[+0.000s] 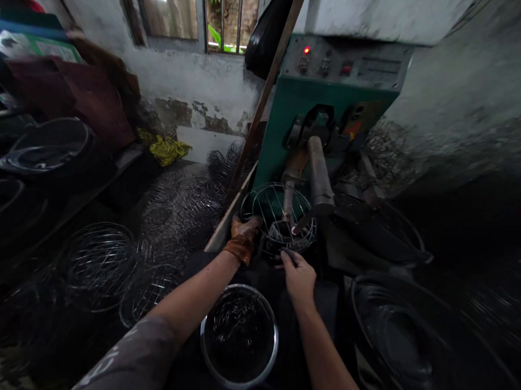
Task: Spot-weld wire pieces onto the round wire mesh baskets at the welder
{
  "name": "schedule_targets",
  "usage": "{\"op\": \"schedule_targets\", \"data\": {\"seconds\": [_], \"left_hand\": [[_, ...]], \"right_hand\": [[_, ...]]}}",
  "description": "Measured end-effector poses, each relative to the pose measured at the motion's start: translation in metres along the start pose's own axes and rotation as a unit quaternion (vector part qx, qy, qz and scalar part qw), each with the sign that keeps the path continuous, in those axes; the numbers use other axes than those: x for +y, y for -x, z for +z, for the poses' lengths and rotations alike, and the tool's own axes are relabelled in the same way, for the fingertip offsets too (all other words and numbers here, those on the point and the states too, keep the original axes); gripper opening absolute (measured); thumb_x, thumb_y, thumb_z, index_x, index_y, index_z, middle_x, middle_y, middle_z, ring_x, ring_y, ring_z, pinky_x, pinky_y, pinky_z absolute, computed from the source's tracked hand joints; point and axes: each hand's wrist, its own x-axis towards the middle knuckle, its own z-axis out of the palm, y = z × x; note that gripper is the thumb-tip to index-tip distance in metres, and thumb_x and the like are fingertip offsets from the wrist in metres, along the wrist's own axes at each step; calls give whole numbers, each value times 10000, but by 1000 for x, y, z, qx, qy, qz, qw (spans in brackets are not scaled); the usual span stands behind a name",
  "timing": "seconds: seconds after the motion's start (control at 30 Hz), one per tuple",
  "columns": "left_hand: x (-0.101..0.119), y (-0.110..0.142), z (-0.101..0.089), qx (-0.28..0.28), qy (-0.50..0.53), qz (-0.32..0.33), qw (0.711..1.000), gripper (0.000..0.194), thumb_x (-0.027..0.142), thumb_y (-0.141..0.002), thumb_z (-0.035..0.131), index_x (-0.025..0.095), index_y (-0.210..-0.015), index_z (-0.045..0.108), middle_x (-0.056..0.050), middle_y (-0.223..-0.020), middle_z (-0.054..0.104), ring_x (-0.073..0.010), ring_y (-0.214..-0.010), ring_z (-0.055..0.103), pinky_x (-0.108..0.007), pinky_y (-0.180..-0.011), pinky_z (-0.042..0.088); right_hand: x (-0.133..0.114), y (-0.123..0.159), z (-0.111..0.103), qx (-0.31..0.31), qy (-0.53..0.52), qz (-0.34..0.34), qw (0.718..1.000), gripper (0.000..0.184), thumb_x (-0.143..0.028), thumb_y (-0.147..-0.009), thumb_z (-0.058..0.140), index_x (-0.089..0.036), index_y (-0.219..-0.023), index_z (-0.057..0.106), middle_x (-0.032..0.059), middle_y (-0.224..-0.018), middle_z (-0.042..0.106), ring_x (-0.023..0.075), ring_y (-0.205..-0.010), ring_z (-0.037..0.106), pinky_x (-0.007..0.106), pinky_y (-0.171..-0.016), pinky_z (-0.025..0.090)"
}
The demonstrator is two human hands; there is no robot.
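Observation:
A round wire basket (274, 206) sits tilted at the front of a green machine (333, 87), under its metal arms (321, 175). My left hand (242, 238), in a worn brown glove, grips the basket's left rim. My bare right hand (298, 274) is closed in a pinch on a thin wire piece at the basket's lower edge. A round metal bowl (239, 335) holding several short wire pieces stands just below, between my forearms.
Finished wire baskets (95, 264) pile up on the floor at the left. Coils of wire rings (393, 327) lie at the right. Dark tubs (47, 146) stand on a bench at far left. A wooden stick (267, 89) leans against the machine.

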Motion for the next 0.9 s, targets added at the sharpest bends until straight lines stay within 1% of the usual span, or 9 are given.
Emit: {"op": "schedule_targets", "data": {"seconds": [0.1, 0.17, 0.23, 0.3, 0.43, 0.53, 0.63, 0.77, 0.9], "left_hand": [[3, 5, 1, 17, -7, 25, 1000, 404, 172, -596, 782, 197, -941, 573, 44, -704, 580, -81, -562, 523, -212, -557, 407], [6, 8, 2, 27, 1, 10, 1000, 423, 154, -602, 765, 196, -975, 572, 52, -677, 567, -76, -530, 497, -213, -538, 390], [8, 10, 3, 38, 14, -17, 999, 463, 145, -605, 773, 198, -1015, 565, 67, -641, 543, -68, -496, 463, -210, -520, 366], [8, 11, 3, 37, 24, -30, 999, 495, 156, -595, 810, 197, -1025, 567, 72, -625, 532, -65, -484, 452, -209, -513, 350], [3, 8, 5, 21, 48, -28, 998, 532, 198, -578, 866, 200, -1022, 573, 66, -636, 551, -66, -482, 471, -217, -516, 345], [0, 5, 5, 29, 58, -46, 997, 548, 156, -577, 832, 194, -1046, 551, 71, -626, 558, -70, -458, 475, -220, -510, 346], [2, 6, 5, 36, 73, -64, 995, 552, 104, -586, 770, 188, -1073, 525, 79, -610, 560, -76, -446, 483, -219, -514, 365], [6, 9, 7, 37, 59, -77, 995, 544, 109, -599, 767, 196, -1081, 529, 77, -611, 564, -76, -428, 478, -216, -489, 342], [5, 11, 10, 31, 61, -74, 995, 549, 130, -589, 797, 211, -1064, 534, 78, -629, 568, -76, -448, 506, -210, -501, 365]], "right_hand": [[6, -1, 1, 4, 67, -16, 998, 659, -722, -710, 647, -118, -943, 774, 108, -713, 757, 236, -512, 674, 362, -559, 561], [7, -1, 2, 8, 76, -16, 997, 668, -725, -723, 631, -114, -950, 774, 102, -686, 750, 231, -482, 659, 348, -529, 537], [5, -2, 4, 18, 62, -16, 998, 669, -722, -744, 613, -115, -978, 769, 102, -711, 758, 222, -481, 656, 334, -518, 525], [4, -1, 5, 28, 56, -22, 998, 662, -710, -762, 601, -116, -1004, 766, 97, -733, 764, 203, -472, 641, 321, -514, 516], [8, 0, 4, 18, 101, -33, 994, 675, -711, -764, 580, -109, -996, 777, 62, -615, 714, 189, -426, 582, 315, -492, 483], [12, -2, 2, 11, 145, -36, 989, 674, -707, -774, 533, -118, -983, 787, 67, -592, 698, 202, -446, 594, 328, -524, 496], [12, -5, 1, 5, 172, -32, 985, 631, -668, -779, 517, -130, -962, 790, 70, -576, 688, 214, -463, 619, 333, -550, 517], [9, -7, 3, 12, 126, 6, 992, 601, -619, -767, 559, -109, -1007, 770, 66, -571, 691, 232, -463, 642, 331, -500, 526], [7, -8, 4, 36, 68, 5, 997, 525, -615, -718, 621, -140, -903, 746, 70, -612, 712, 244, -528, 681, 333, -519, 557]]}}
